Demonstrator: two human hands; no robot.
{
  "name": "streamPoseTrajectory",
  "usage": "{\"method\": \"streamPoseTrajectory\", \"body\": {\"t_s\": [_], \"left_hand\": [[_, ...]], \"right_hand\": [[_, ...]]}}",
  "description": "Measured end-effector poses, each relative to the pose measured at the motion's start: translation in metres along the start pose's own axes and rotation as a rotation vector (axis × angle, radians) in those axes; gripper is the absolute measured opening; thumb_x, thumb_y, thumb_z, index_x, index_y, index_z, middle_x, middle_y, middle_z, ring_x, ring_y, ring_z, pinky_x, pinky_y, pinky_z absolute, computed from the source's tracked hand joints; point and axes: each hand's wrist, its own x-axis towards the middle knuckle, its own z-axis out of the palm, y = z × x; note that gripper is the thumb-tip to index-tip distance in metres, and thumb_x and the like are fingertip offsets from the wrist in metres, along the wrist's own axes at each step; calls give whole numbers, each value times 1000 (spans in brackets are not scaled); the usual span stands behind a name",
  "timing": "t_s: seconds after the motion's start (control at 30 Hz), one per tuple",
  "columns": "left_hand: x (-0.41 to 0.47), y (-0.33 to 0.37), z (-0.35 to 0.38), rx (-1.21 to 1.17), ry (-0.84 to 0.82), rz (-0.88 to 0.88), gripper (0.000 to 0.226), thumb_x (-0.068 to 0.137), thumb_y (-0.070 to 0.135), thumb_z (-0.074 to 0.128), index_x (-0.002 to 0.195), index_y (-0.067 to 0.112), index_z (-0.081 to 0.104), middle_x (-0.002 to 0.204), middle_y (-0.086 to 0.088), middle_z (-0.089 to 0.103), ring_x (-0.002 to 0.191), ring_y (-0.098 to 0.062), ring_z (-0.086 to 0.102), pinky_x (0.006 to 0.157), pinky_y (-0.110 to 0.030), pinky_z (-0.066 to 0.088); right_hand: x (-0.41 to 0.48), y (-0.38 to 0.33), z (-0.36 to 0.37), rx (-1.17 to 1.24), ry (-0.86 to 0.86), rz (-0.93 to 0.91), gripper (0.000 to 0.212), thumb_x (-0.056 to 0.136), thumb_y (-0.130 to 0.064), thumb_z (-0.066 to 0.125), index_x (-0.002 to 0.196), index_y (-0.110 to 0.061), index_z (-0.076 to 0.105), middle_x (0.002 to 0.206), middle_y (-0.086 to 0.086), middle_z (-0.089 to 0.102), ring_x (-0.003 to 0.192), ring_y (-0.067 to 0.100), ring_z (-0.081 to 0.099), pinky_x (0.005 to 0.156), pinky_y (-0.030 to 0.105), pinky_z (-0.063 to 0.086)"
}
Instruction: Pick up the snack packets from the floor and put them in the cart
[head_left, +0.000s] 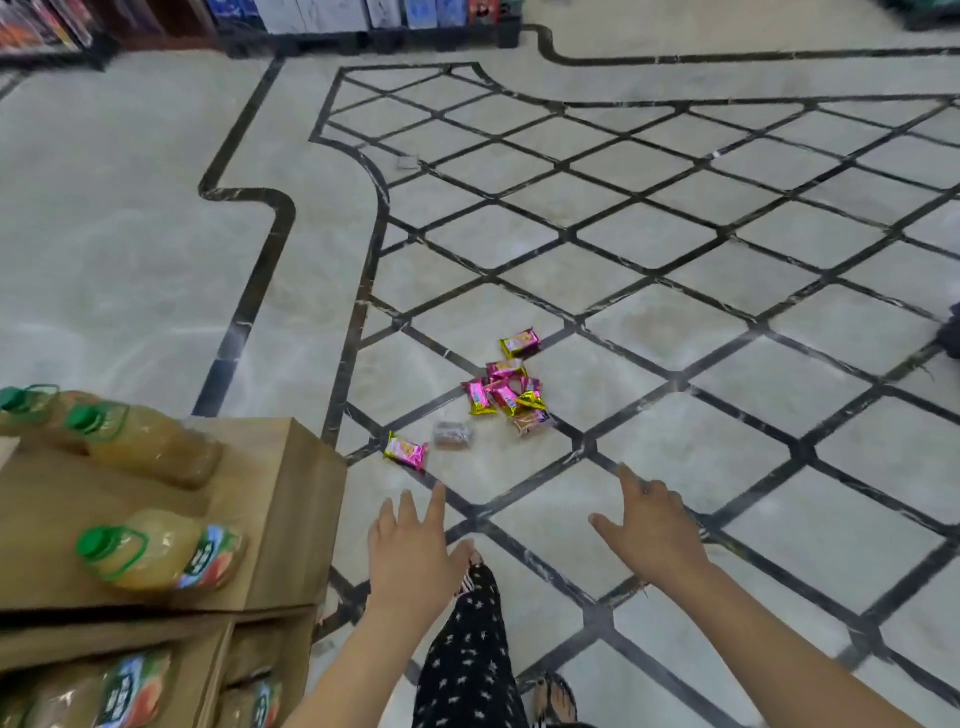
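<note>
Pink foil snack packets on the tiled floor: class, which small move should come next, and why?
Probably reach the left hand down to the nearest pink foil snack packet, lying just ahead of it; that hand and the right hand are both open and empty.

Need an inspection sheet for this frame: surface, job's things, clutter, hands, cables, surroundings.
Surface: floor, pale tiles with dark inlay lines.
Job's things: packets heaped on the floor, pink and yellow; far packet lies apart beyond the heap; near packet lies by the stand; brown packet lies beside it. Cart not seen.
Clutter: wooden stand at left, with juice bottles lying on it.
Grippers: left hand and right hand open, held out over the floor, holding nothing.
Cables: nothing seen.
Surroundings: store shelves along the far edge, blurred.
</note>
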Motion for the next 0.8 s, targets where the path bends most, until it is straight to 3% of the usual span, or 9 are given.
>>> {"method": "streamPoseTrajectory", "body": {"t_s": [0.27,0.37,0.5,0.7,0.8], "left_hand": [[176,1,21,126,-55,107,77,97,64,33,158,29,2,163,-15,11,149,-36,13,119,-47,19],[258,4,73,125,39,178,76,92,59,46,156,26,23,154,-23,34,141,-43,34,112,-54,35],[375,3,165,123,73,127,83,92,61,49,158,26,13,160,-19,22,147,-41,20,118,-52,22],[521,-2,309,122,115,108,89,88,79,23,157,30,-4,164,-12,8,151,-34,6,120,-45,11],[582,-24,371,154,114,256,114,60,94,-15,155,32,-5,164,-12,13,151,-34,9,120,-46,11]], "right_hand": [[156,-18,28,-98,-71,-4,83,95,-59,39,156,-21,-1,154,16,26,139,34,28,112,41,31],[238,-15,68,-171,-76,-59,84,96,-56,40,155,-21,-7,154,18,26,140,35,27,112,42,29],[364,-7,137,-287,-17,-156,82,95,-54,43,156,-18,0,149,19,32,136,36,31,109,43,31],[526,9,254,-341,77,-317,81,93,-56,46,154,-20,7,145,13,36,129,31,39,103,41,38],[594,20,311,-386,77,-425,84,90,-58,51,153,-23,8,150,10,33,132,30,36,106,40,36]]}}
